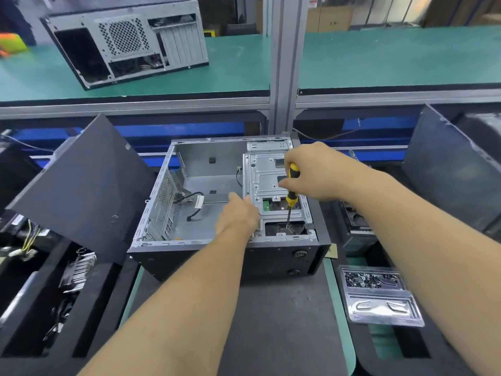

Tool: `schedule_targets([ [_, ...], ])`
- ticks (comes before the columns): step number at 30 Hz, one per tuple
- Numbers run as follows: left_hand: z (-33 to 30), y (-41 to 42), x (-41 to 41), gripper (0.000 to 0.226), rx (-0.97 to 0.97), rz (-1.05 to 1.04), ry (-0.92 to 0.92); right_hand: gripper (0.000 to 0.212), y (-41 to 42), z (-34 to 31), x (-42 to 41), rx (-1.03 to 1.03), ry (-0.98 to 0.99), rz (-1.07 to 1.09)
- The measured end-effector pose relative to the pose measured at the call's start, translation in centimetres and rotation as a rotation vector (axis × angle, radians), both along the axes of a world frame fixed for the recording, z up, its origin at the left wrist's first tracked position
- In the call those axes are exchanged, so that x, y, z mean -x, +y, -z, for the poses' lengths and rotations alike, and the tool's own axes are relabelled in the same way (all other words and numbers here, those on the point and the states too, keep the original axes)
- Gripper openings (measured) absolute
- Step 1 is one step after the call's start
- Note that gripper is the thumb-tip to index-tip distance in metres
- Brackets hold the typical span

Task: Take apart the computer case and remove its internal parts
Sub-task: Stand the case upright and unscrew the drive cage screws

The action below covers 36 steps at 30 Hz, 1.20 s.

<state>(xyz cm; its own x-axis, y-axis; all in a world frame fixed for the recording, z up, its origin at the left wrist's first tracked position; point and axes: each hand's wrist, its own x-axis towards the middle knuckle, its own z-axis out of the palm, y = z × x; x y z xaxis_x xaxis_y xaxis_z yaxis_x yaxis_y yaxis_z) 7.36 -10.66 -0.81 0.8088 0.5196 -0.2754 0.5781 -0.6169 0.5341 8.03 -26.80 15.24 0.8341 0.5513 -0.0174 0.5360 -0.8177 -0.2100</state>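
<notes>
computer case [151, 213] open at counter [271, 308] centre; r hand [311, 175] fingers grip screwdriver [292, 185], l hand [238, 213] fingers relaxed on drive cage [271, 169] edge.

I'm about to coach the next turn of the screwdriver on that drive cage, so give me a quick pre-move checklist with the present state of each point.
1. Right hand has a grip on the screwdriver: ok.
2. Screwdriver tip reaches down into the lower opening of the drive cage: ok.
3. Tip seated in a screw head: cannot tell, too small.
4. Left hand steadies the cage's left edge: ok.
5. Loose cable on the case floor lies away from the tool: ok.
6. Screw tray sits beside the case for the freed screw: ok.
</notes>
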Motion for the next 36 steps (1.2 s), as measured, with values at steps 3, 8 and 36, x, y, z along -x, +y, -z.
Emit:
schedule_targets([
  [3, -0.4, 0.5, -0.3, 0.053, 0.117, -0.007, 0.066, 0.027, -0.2, -0.4, -0.1, -0.001, -0.021, 0.000],
  [8, -1.3, 2.5, -0.9, 0.079, 0.664, -0.083, 0.241, 0.033, 0.1, -0.6, -0.3, -0.039, -0.024, 0.003],
  [36, -0.7, 2.5, -1.0, 0.060, 0.976, -0.148, 0.169, 0.026, 0.0, -0.1, -0.2, -0.059, 0.018, -0.036],
])
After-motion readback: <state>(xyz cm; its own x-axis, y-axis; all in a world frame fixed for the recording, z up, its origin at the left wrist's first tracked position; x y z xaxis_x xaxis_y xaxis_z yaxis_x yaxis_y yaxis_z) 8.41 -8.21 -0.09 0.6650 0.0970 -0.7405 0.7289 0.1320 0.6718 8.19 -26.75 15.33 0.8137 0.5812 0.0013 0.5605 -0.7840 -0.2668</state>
